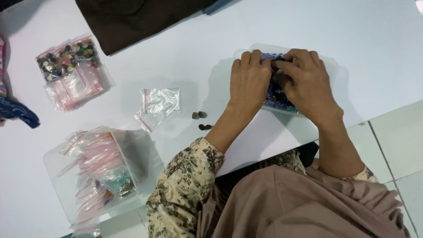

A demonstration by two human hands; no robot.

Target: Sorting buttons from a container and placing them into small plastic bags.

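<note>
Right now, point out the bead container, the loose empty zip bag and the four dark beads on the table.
Bead container (328, 66): head view, clear right rim.
Empty zip bag (161, 102): head view, its middle.
Dark beads (199, 115): head view, upper pair.

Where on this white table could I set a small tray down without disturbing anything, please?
The widest bare stretch of the white table lies right of the clear bead box, where both hands are busy. Another runs between the dark cloth and the empty zip bag. The left side is crowded: the filled bags and the bag tub.
</note>
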